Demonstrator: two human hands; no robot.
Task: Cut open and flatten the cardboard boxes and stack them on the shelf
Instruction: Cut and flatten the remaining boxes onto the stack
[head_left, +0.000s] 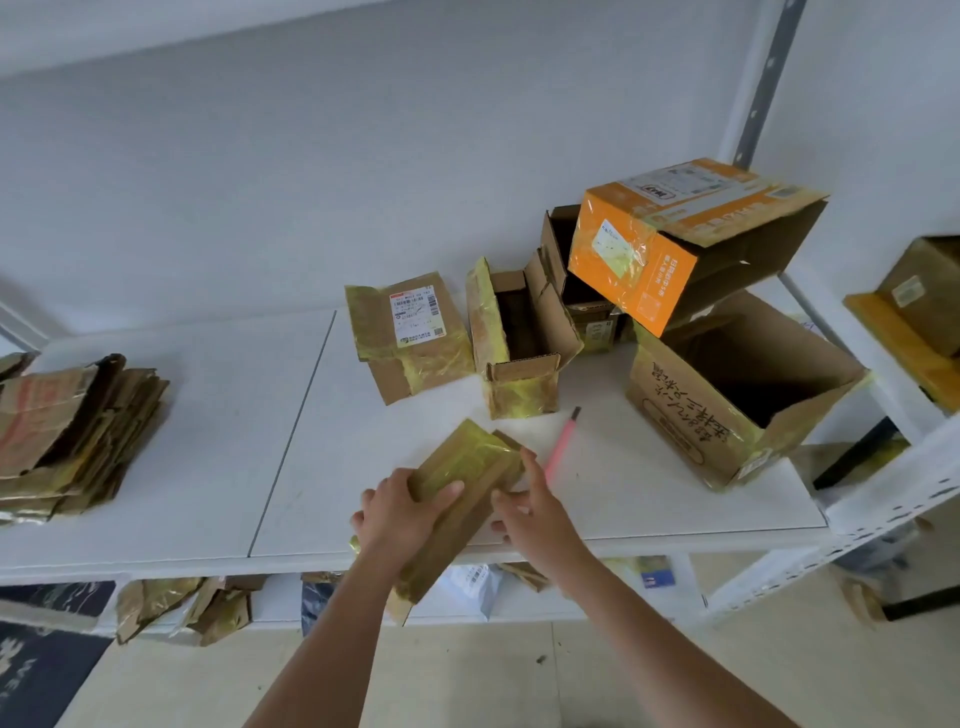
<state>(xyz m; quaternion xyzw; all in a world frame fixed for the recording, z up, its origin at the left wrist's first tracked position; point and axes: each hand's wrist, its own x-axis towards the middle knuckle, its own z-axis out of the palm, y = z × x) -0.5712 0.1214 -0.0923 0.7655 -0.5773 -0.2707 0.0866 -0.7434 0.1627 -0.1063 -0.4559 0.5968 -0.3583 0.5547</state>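
While the left hand (400, 512) curls its fingers and thumb over the near end of a flattened brown cardboard box wrapped in yellowish tape (462, 486), the right hand (535, 512) touches the box's right edge with fingers spread and mostly straight. That box lies tilted across the front lip of the white shelf board (218, 415), its lower end hanging past the edge. Just beyond it lies a pink utility knife (561, 447); a stack of flattened cardboard (72, 431) sits far left.

Single head-worn view, forward and down, close over the shelf (171, 467)
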